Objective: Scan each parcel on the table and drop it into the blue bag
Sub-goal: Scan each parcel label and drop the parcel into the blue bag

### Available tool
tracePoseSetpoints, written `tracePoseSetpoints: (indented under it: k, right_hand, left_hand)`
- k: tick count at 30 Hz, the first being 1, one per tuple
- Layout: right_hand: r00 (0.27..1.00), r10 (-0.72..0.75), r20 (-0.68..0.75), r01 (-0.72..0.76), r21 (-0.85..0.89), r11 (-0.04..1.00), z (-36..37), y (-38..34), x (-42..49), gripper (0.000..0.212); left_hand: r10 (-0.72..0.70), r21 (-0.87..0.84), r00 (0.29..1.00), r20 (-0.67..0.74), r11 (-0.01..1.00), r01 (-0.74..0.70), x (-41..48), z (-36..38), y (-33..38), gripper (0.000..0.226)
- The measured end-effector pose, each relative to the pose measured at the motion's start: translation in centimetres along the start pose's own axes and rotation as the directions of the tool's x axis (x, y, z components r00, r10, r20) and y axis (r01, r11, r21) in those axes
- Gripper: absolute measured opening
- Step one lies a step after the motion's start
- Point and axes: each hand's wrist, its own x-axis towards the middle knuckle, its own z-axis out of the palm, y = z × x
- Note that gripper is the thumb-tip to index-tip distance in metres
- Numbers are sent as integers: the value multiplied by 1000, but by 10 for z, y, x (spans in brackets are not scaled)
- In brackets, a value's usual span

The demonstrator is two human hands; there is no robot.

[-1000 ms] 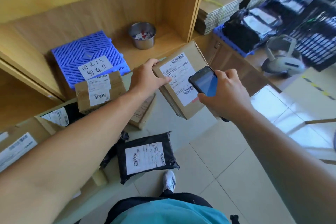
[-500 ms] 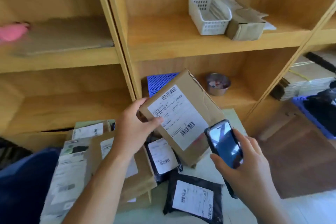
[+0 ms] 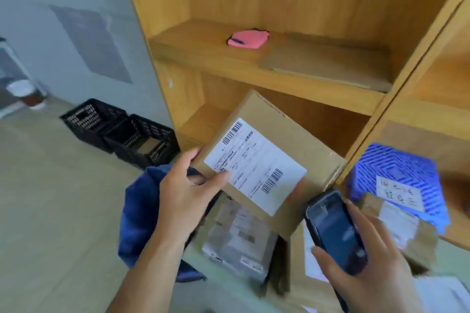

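Head view: a person's left hand (image 3: 189, 201) lifts a cardboard box (image 3: 267, 160) above the cluttered table (image 3: 229, 290), thumb pressed on the corner of its white label (image 3: 254, 165) and fingers curled under the near left edge, closed firmly on the carton. The right hand (image 3: 366, 259) wraps around a dark phone (image 3: 335, 231), screen up, just beside the box's lower right corner. The box hangs tilted, label facing the camera, over other parcels (image 3: 239, 236) heaped below; the blue bag (image 3: 138, 213) gapes at the table's left edge, partly behind the left wrist. A shelf unit (image 3: 279, 71) rises behind, a blue crate (image 3: 399, 175) at right.

The carton looks stiff and square-edged, and one hand carries it, so it is probably light. Its plain card should give good friction; the glossy label may be slicker under the thumb. A pinch across an edge near the corner, as here, seems adequate for the short swing toward the bag, though contents could shift if it tips
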Motion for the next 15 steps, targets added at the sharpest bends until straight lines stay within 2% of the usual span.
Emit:
tracePoseSetpoints:
  k: [3,7,11,15]
  right_hand:
    - [998,-54,39,54,-17,998,36,-44,12,98]
    - [981,-104,163,103,16,995,92,-94,26,102]
    - [950,-219,221,226,-6,974,144,-131,40,96]
    - [906,-291,309,306,-1,952,192,-160,51,91]
  left_hand:
    - [-35,-9,996,-79,999,35,28,-55,-26,60]
    - [-115,1,976,-186,993,117,58,-125,-69,53]
    - [-190,38,944,-270,977,207,77,-177,-117,44]
    - [-271,67,887,-373,946,318,83,-206,-168,55]
